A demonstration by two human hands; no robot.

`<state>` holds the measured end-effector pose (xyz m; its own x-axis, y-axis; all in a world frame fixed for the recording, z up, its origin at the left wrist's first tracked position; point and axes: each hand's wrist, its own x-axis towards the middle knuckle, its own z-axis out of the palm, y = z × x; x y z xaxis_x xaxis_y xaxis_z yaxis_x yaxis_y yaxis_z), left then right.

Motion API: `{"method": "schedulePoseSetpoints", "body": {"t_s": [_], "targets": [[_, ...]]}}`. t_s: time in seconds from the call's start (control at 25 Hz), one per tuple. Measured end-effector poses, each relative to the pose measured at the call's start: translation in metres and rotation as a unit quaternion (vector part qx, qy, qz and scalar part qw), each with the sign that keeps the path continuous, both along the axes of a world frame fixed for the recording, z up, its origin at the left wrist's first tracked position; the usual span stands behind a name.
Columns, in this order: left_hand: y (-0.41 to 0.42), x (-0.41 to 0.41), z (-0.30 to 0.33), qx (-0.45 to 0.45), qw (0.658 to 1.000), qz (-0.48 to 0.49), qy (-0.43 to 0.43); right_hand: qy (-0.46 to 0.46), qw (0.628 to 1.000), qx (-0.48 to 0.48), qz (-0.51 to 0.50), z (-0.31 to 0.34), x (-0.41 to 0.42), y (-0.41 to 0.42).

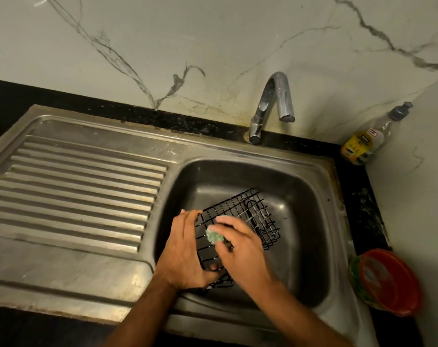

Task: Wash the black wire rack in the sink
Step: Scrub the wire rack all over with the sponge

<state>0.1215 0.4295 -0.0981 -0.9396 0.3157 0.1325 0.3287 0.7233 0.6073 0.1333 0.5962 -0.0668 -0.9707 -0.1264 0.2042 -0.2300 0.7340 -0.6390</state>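
The black wire rack [248, 209] lies tilted inside the steel sink [310, 204], its far end toward the basin's middle. My left hand [185, 249] grips the rack's near left edge, fingers curled round the wires. My right hand [240, 246] holds a green soapy scrub pad [214, 236] and presses it against the rack's wires beside the left hand. The hands hide the rack's near part.
A curved metal tap [273, 103] stands behind the basin with no water running. The ribbed draining board [75, 186] lies to the left. A soap bottle [368, 141] stands in the back right corner, and a red-lidded tub [385, 281] sits on the black counter at right.
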Motion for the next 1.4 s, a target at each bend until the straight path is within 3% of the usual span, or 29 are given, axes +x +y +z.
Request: {"method": "schedulePoseSetpoints", "body": {"t_s": [0.08, 0.24, 0.28, 0.4, 0.52, 0.64, 0.84, 1.08, 1.4], "targets": [[0.001, 0.0, 0.003, 0.014, 1.0, 0.005, 0.006, -0.012, 0.999, -0.01, -0.039, -0.008, -0.02, 0.019], [0.002, 0.002, 0.007, 0.039, 0.999, 0.005, 0.022, -0.078, 0.967, -0.104, -0.22, -0.008, -0.057, 0.051], [0.002, 0.002, 0.006, 0.039, 0.999, 0.003, 0.021, -0.071, 0.971, -0.099, -0.205, -0.005, -0.057, 0.045], [0.0, 0.001, -0.002, 0.003, 1.0, 0.008, -0.005, -0.037, 0.998, -0.047, -0.033, 0.016, -0.03, 0.004], [-0.001, 0.0, -0.011, -0.047, 0.999, -0.005, -0.016, -0.023, 0.997, -0.04, 0.062, 0.024, -0.01, -0.014], [0.0, 0.0, -0.007, -0.041, 0.999, -0.004, -0.015, -0.01, 0.998, 0.0, 0.06, 0.007, -0.021, 0.002], [0.003, -0.001, 0.001, 0.021, 1.0, 0.005, -0.001, -0.063, 0.994, 0.005, -0.087, -0.013, -0.059, 0.047], [0.001, 0.001, -0.002, 0.029, 1.0, -0.001, 0.006, -0.01, 0.999, 0.012, 0.045, 0.003, -0.026, 0.02], [0.0, 0.005, -0.004, 0.034, 0.998, -0.01, 0.046, -0.066, 0.98, -0.013, -0.189, -0.017, -0.095, 0.102]]}}
